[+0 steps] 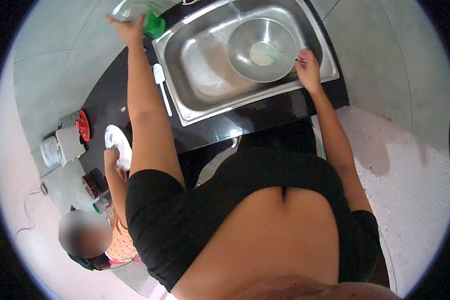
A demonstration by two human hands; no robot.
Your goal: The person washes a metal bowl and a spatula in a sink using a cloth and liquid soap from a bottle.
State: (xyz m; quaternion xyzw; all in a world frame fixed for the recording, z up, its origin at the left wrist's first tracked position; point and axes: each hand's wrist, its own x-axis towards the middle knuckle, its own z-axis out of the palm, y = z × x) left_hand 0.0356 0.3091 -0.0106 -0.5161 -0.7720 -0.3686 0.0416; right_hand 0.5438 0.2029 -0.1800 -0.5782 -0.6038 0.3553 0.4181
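Note:
A round metal bowl point(243, 62) sits in the right part of the stainless steel sink point(206, 80). At the bottom of the bowl lies something pale, partly whitish and partly greenish; I cannot tell what it is. My right hand point(308, 71) pinches the bowl's right rim. Far to the left, my left hand point(130, 33) reaches past the sink's corner, thumb and fingers spread around a clear plastic container point(125, 10). That container is blurred and cut by the top edge. Beside it stands a green container point(155, 27), partly behind the hand.
A white spatula point(162, 84) lies along the sink's left edge on the black countertop point(217, 129). Further left, another person's hand point(111, 155) is at a white plate point(124, 140). A red-lidded container point(83, 125) and a white tub point(50, 152) stand by the wall.

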